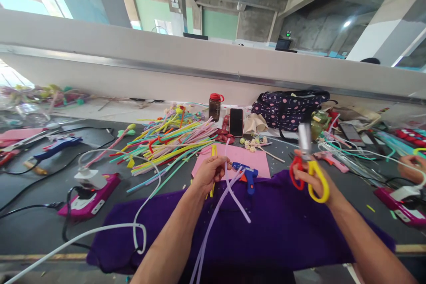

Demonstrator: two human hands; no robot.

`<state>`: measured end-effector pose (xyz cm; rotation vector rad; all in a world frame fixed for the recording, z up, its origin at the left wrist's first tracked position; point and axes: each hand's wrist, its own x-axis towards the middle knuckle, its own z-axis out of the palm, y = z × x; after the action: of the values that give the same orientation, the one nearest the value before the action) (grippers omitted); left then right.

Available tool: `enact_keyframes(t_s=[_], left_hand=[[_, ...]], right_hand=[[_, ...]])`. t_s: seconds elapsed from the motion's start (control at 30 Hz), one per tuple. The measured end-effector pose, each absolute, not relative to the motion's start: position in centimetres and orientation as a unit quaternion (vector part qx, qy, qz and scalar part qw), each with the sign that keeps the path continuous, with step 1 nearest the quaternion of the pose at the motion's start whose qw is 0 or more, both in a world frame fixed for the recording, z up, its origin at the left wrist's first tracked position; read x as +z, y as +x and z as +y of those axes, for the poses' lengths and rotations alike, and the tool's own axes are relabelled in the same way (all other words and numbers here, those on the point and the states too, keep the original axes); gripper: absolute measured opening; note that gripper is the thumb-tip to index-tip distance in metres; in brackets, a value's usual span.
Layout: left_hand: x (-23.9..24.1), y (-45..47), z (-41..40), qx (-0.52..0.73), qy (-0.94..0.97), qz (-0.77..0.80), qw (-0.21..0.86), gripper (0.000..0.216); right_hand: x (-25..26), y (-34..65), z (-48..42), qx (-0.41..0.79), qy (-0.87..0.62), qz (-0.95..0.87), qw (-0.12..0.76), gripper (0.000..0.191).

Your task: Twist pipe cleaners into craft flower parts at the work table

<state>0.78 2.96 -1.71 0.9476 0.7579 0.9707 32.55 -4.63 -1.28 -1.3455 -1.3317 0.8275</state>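
My left hand (212,173) is closed in a pinch on a lilac pipe cleaner (237,204), which sticks up past my fingertips and slants down to the right. More lilac pipe cleaners (213,224) cross behind it and run down toward the table's near edge. In my right hand (314,182) are scissors (318,182) with one red and one yellow handle loop; their blades point up and are blurred. Just right of my left fingertips, a blue glue gun (250,181) lies across the edge of a pink sheet (262,159) and a purple cloth (276,222).
Left of centre lies a heap of coloured pipe cleaners (166,146). Behind are a red-lidded bottle (214,108), a phone (236,122) and a patterned bag (289,111). A magenta power strip (91,202) with cords stands at left. Another person's hand (411,168) shows at far right.
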Motion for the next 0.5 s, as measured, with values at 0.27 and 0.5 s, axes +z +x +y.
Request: enact_keyframes(t_s=[0.27,0.5], left_hand=[[-1.5,-0.6,3.8,0.463,0.361,0.366,0.722,0.024],[-1.1,-1.0,3.8,0.480,0.358,0.346,0.722,0.035]], right_hand=[[0.0,19.6,1.0,0.486,-0.441,-0.621,0.429,0.045],[-0.2,19.9,0.9,0.412,-0.472,-0.700,0.345,0.049]])
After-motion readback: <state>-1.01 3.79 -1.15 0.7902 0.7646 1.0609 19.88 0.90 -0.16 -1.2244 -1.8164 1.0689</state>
